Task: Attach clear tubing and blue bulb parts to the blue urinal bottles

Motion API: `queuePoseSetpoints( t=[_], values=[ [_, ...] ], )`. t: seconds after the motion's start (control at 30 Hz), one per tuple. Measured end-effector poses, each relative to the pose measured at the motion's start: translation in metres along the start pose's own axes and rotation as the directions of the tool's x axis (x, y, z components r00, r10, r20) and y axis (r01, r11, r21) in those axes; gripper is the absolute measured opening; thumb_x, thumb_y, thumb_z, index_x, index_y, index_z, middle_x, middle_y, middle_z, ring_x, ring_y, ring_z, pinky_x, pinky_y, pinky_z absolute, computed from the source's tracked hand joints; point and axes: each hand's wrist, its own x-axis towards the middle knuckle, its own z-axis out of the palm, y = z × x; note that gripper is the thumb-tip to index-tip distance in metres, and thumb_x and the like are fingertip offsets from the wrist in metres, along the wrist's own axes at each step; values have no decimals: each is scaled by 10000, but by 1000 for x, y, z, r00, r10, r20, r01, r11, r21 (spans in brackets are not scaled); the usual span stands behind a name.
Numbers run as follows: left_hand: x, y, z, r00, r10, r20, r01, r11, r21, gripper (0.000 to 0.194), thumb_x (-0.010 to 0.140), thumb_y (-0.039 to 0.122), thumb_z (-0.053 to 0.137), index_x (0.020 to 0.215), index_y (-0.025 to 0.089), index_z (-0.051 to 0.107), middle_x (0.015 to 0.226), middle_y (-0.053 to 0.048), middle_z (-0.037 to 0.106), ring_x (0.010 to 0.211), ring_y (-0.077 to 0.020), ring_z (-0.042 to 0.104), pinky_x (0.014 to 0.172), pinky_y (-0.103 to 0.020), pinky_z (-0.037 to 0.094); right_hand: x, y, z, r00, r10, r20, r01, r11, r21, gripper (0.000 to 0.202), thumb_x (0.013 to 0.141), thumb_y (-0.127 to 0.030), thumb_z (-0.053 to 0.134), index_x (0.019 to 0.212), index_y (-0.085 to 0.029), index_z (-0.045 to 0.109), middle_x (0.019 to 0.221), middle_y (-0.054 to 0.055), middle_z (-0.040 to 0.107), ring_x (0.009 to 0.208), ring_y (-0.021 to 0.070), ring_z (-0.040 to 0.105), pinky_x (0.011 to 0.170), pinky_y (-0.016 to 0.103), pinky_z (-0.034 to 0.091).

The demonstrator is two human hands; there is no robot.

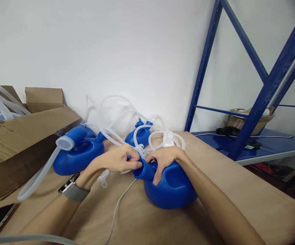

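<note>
A round blue plastic urinal bottle (171, 189) lies on the paper-covered table, its open mouth (138, 170) facing left. My right hand (162, 161) grips it from above near the neck, thumb on the near side. At the rim of the mouth, my left hand (124, 159) is closed in a pinch; what its fingertips hold is hidden. A translucent white clip (140, 150) sits just beyond the fingertips, beside a coiled clear tube (150, 137) that loops behind the bottle.
Another blue bottle (78, 158) with a tube lies at left, and a third (138, 136) stands near the wall. An open cardboard box (32, 132) with tubes is far left. A white cable (118, 207) crosses the table (229, 200). Blue shelving (254, 126) stands right.
</note>
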Motion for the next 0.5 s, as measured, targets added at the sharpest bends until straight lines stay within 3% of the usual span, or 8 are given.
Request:
queuePoseSetpoints(
  t=[0.1, 0.23, 0.4, 0.5],
  values=[
    [-12, -4, -11, 989, -149, -9, 150, 989, 21, 445, 891, 433, 635, 560, 176, 486, 553, 34, 484, 526, -95, 398, 519, -248, 315, -4, 5, -3, 999, 33, -13, -32, 999, 31, 674, 528, -574, 915, 1080, -221, 759, 1088, 2, 748, 1011, 269, 687, 840, 299, 513],
    [-21, -16, -22, 948, -317, 32, 298, 918, 262, 245, 856, 408, 647, 818, 184, 739, 817, -29, 736, 761, -180, 637, 663, -254, 457, -6, 15, -6, 995, 53, -80, -53, 999, 8, 672, 535, -627, 893, 1053, -217, 769, 1078, 6, 761, 1023, 280, 693, 862, 307, 511],
    [-22, -39, -23, 849, -527, 24, 476, 784, 398, 391, 788, 436, 659, 1086, 198, 750, 1036, -77, 769, 889, -243, 704, 742, -294, 512, -7, 17, -6, 995, 49, -81, -49, 999, 3, 699, 545, -642, 882, 1085, -216, 761, 1090, 12, 759, 1009, 279, 699, 843, 308, 516],
    [-26, -49, -24, 778, -627, 31, 551, 706, 444, 476, 697, 450, 720, 1114, 222, 746, 1096, -85, 760, 950, -283, 710, 773, -320, 529, -7, 14, -6, 995, 46, -90, -49, 998, -31, 691, 563, -637, 875, 1090, -205, 762, 1078, 21, 759, 1001, 278, 694, 834, 310, 513]
  ],
)
